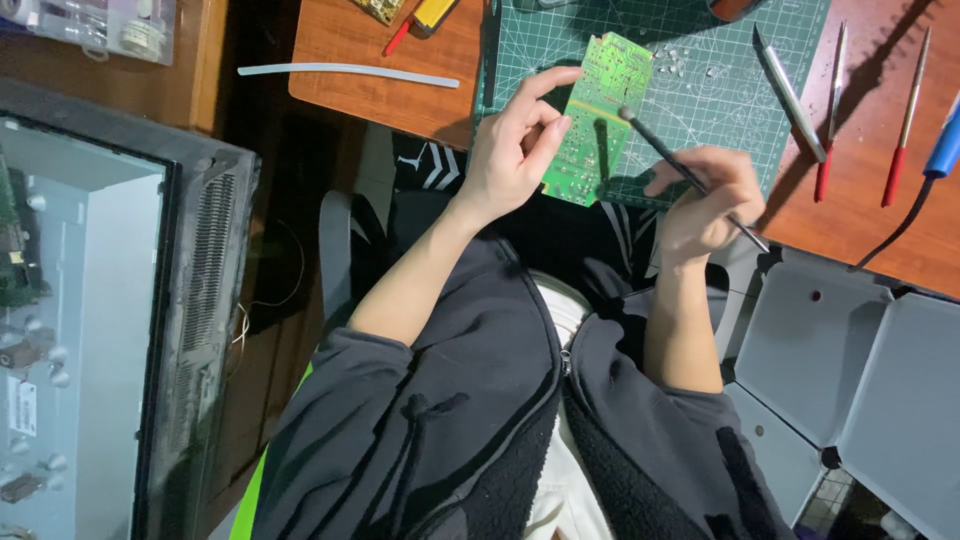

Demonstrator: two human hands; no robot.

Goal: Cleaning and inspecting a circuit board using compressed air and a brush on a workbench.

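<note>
Two hands work above the green cutting mat on the counter. Left hand pinches a green circuit board, tilted over the mat's near edge. Right hand has its fingers pressed around a thin black brush, whose tip touches the board.

Open cutting mat beyond the circuit board; red-handled tools seemingly crowd the right.

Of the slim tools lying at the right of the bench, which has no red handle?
The metal tweezers, lying on the green cutting mat's right edge. The two thin tools beside them on the wood have red handles.
</note>
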